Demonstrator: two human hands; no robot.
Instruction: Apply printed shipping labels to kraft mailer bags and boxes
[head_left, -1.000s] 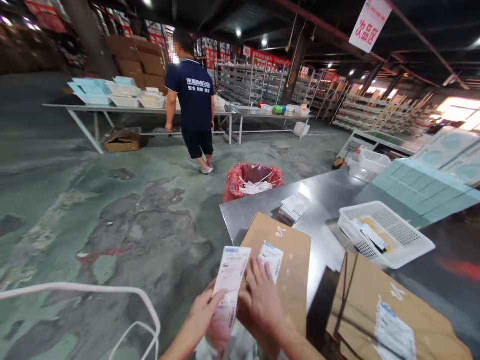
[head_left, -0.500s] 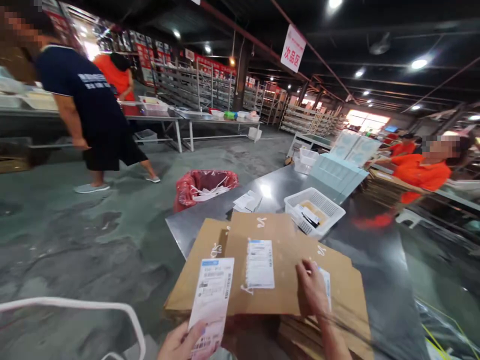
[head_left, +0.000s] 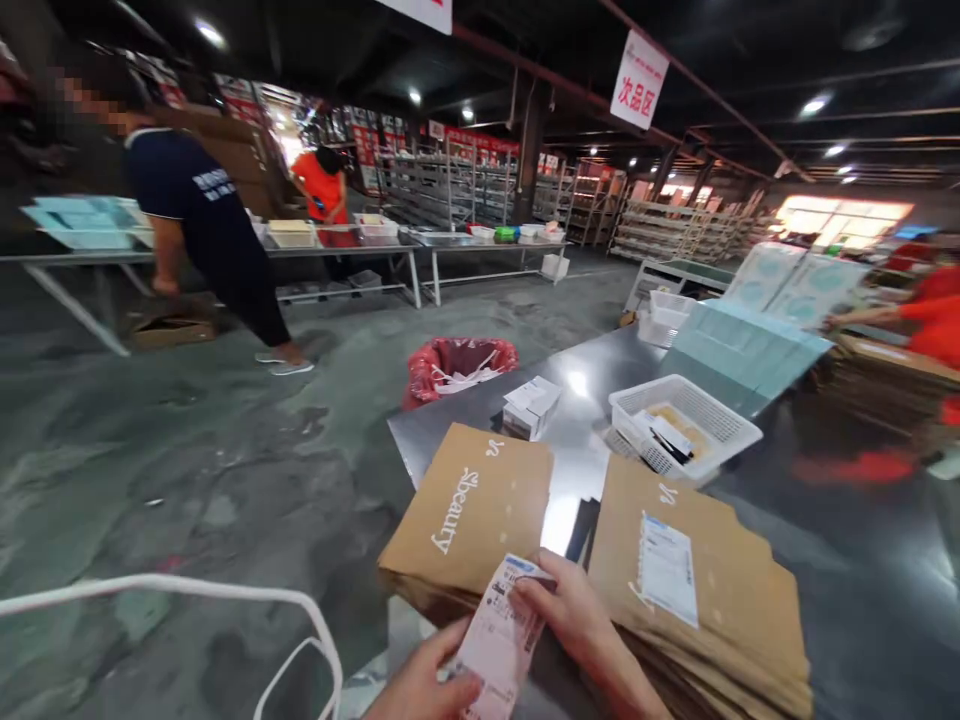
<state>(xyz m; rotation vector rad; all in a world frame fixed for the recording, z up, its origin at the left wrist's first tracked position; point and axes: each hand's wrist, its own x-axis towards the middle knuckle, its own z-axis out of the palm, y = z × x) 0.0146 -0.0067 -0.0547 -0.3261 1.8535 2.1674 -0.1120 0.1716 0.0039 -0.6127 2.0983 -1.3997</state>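
Note:
My left hand [head_left: 420, 690] and my right hand [head_left: 574, 620] both hold a sheet of printed shipping labels [head_left: 501, 635] low in front of me. The left hand grips its lower edge and the right pinches its upper right corner. Just beyond, a stack of brown paper bags printed "Beauty" [head_left: 469, 510] lies on the steel table [head_left: 585, 385]. To its right is a second stack of brown bags [head_left: 697, 590], whose top bag carries a white label [head_left: 667, 568].
A white basket [head_left: 686, 425] with small items, small white boxes [head_left: 531, 405] and pale blue cartons [head_left: 742, 345] sit farther back on the table. A red-lined bin [head_left: 459, 365] stands on the floor beyond. A person in dark blue [head_left: 202, 225] walks at left; people in orange work behind.
The labelled bag that lay on top of the left stack now lies on the right stack. My right hand came off the bags and joined the left hand on the label sheet.

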